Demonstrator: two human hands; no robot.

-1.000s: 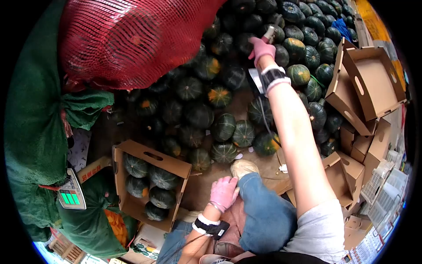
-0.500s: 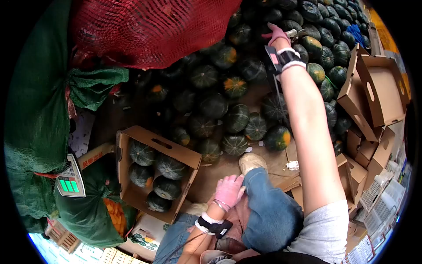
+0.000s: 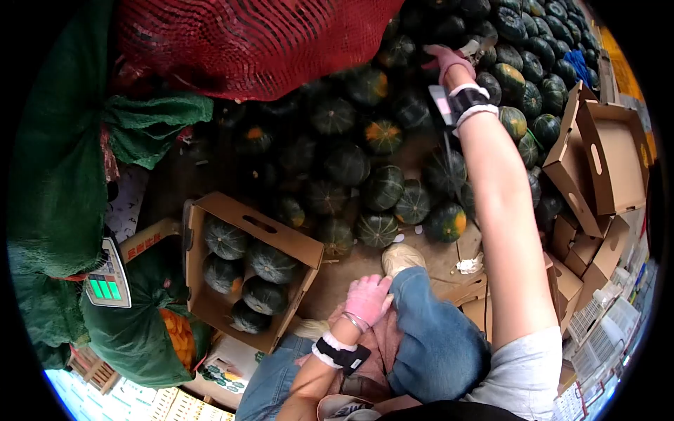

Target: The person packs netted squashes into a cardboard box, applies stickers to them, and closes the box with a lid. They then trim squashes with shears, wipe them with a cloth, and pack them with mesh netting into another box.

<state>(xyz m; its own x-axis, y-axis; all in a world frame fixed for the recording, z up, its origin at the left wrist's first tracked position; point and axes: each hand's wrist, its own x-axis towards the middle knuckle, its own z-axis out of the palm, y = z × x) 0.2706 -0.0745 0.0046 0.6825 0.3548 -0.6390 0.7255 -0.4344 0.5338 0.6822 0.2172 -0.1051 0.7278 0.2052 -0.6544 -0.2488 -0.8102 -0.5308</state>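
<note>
Mesh sacks crowd the left side: a bulging green sack (image 3: pixel 53 175) with a scale display (image 3: pixel 107 286) beside it, and farther off, a red mesh sack (image 3: pixel 260 45). Right of the display, a cardboard carton (image 3: pixel 298 242) sits tilted, its long side slanting from far to near; five kabocha squashes (image 3: pixel 272 262) show in it. Just right of its near end, the left hand (image 3: pixel 368 302), in a pink glove, rests by the person's knee with nothing seen in it, by far the nearer hand to the carton. Beyond it, mid-scene, loose kabochas (image 3: pixel 384 188) lie on the floor, round, with no marked long axis. Well apart from the left hand, the right hand (image 3: pixel 449 63) reaches far over the heap, among the far squashes and much nearer them. A pale, metallic-looking object (image 3: pixel 469 48) lies right at its fingers; whether they grip it, I cannot tell. Just to the right is a yellow-patched kabocha (image 3: pixel 509 78), and farther right, open cartons (image 3: pixel 618 168).
</note>
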